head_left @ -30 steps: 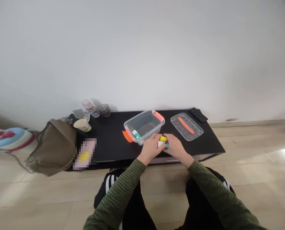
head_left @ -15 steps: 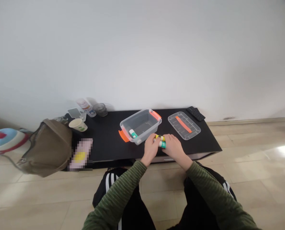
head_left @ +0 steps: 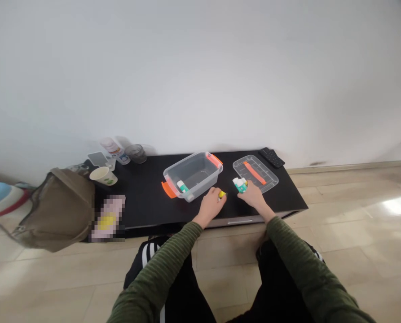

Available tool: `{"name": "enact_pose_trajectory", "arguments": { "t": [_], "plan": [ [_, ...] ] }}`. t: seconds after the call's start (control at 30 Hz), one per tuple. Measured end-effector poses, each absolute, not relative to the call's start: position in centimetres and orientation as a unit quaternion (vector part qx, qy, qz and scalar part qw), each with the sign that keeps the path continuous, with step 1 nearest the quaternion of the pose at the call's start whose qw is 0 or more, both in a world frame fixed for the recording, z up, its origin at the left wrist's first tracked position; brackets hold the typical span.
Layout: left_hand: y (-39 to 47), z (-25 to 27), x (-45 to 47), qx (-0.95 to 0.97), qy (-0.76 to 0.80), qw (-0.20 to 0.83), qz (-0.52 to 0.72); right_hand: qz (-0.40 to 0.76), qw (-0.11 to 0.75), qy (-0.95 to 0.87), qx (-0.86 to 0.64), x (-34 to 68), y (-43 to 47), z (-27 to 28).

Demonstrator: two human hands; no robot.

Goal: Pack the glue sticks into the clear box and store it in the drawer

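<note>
On the black table (head_left: 143, 199), one green-and-white tube (head_left: 182, 186) is already lying inside the clear box (head_left: 205, 185).
Outside it, the left hand (head_left: 211, 206) is pinching a yellow piece (head_left: 222, 194), the right hand (head_left: 255, 197) grasping green-and-white pieces (head_left: 241, 186); the lid (head_left: 254, 173) is lying off.

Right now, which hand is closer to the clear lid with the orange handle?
Right hand: it's by the near edge of the lid; the left hand is farther left, near the open box.
</note>
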State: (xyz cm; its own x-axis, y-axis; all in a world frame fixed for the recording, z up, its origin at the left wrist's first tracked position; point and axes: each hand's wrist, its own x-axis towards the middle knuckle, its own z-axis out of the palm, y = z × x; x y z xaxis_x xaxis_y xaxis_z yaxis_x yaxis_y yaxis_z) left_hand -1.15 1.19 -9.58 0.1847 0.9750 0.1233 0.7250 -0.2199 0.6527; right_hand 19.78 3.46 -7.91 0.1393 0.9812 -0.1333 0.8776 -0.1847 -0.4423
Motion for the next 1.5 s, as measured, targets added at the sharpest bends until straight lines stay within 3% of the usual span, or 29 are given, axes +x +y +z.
{"name": "enact_pose_trajectory", "arguments": {
  "t": [0.1, 0.3, 0.8, 1.0, 1.1, 1.2, 1.33, 1.4, 1.5],
  "plan": [
    [1.4, -10.8, 0.0, 0.784, 0.582, 0.153, 0.153, 0.217, 0.1, -0.618, -0.749, 19.1, 5.0, -9.3],
    [2.7, -11.6, 1.9, 0.793, 0.591, 0.139, 0.061, 0.186, 0.104, -0.637, -0.741, 17.7, 6.1, -11.2],
    [4.6, -11.9, 3.6, 0.726, 0.618, 0.259, 0.154, -0.027, 0.138, -0.686, -0.714, 18.3, 5.6, -13.5],
    [2.4, -8.9, 2.4, 0.768, 0.58, 0.191, 0.192, -0.007, 0.141, -0.691, -0.709, 17.8, 6.0, -14.2],
    [0.8, -6.2, -0.2, 0.814, 0.512, 0.062, 0.269, -0.006, 0.198, -0.687, -0.699, 16.8, 6.0, -12.4],
    [-0.1, -4.3, -4.3, 0.783, 0.523, -0.044, 0.333, -0.024, 0.318, -0.691, -0.648, 15.4, 5.4, -9.0],
    [-0.4, -3.8, -9.2, 0.746, 0.583, -0.072, 0.313, -0.002, 0.419, -0.732, -0.538, 11.2, 4.6, -3.5],
    [-0.7, -4.0, -10.3, 0.756, 0.588, -0.049, 0.284, 0.059, 0.373, -0.785, -0.491, 7.9, 5.0, -1.3],
    [-1.6, -4.3, -10.4, 0.769, 0.585, -0.038, 0.255, 0.19, 0.225, -0.845, -0.447, 2.8, 6.2, 0.5]
  ]
}}
